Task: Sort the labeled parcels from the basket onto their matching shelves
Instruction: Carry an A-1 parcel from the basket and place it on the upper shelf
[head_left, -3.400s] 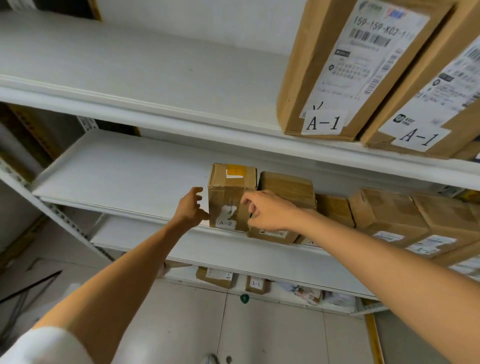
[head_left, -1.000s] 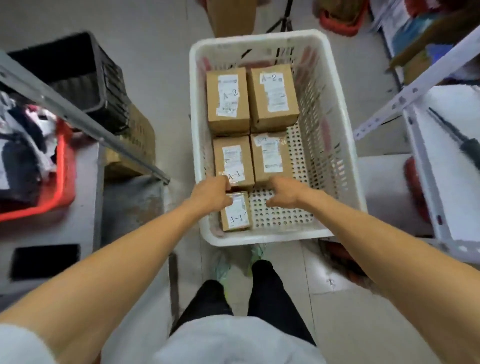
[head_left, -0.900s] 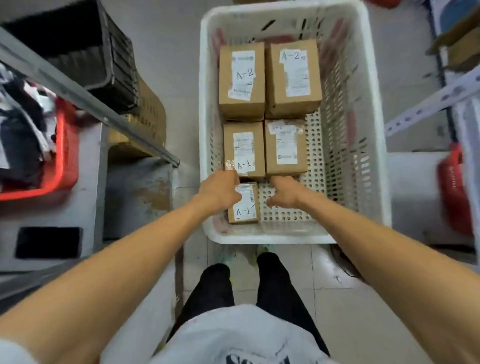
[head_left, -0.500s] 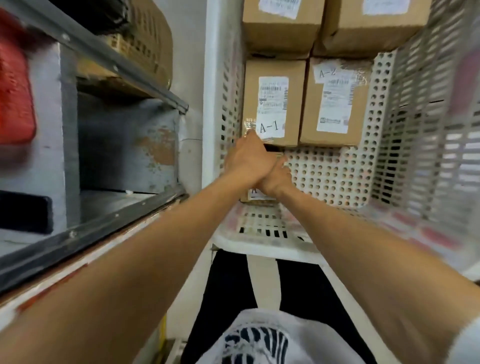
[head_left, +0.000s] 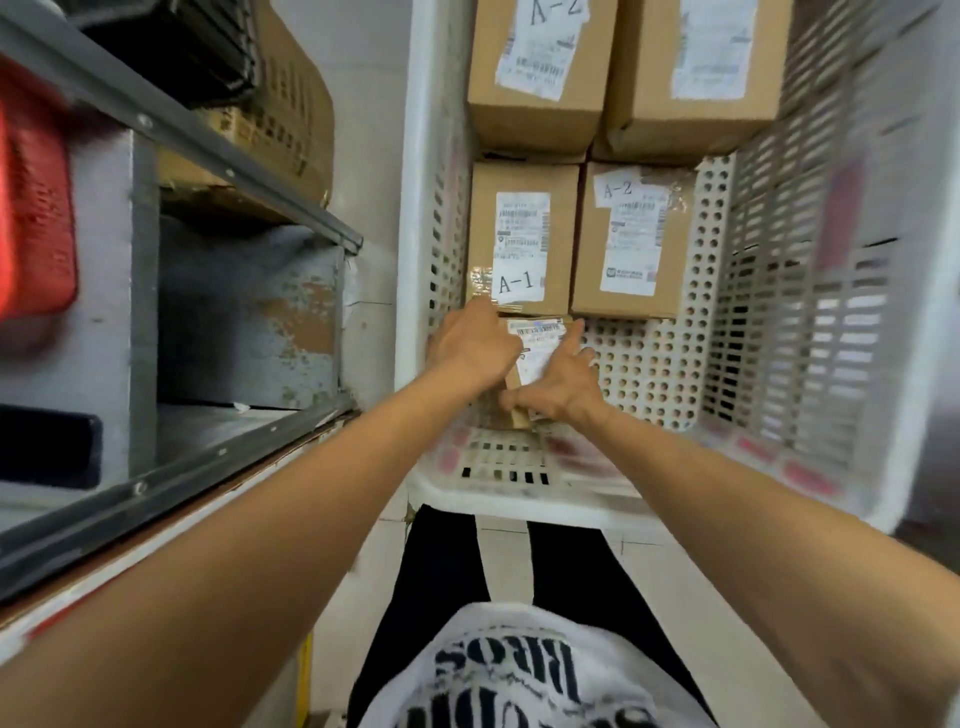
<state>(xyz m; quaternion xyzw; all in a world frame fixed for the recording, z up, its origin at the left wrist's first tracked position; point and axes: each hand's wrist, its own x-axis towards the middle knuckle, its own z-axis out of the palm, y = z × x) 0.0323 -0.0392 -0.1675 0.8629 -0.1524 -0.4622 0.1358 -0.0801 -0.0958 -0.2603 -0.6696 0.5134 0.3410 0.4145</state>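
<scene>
- Hands gripped one small parcel (head_left: 535, 358) from both sides: left hand (head_left: 475, 348) curled over its left edge, right hand (head_left: 558, 384) spread across its label.
- That parcel lay at the basket's (head_left: 519, 499) near-left corner, just beside the near wall.
- Directly beyond it sat an A-1 parcel (head_left: 522, 236), with an A-2 parcel (head_left: 631, 239) touching its right side.
- Two larger boxes (head_left: 535, 73) filled the far end.
- Grey metal shelving (head_left: 208, 291) stood left of the basket.

Even, soft indoor light; motion blur on basket (head_left: 831, 322) walls, red crate (head_left: 31, 208); wide-angle edge stretching
</scene>
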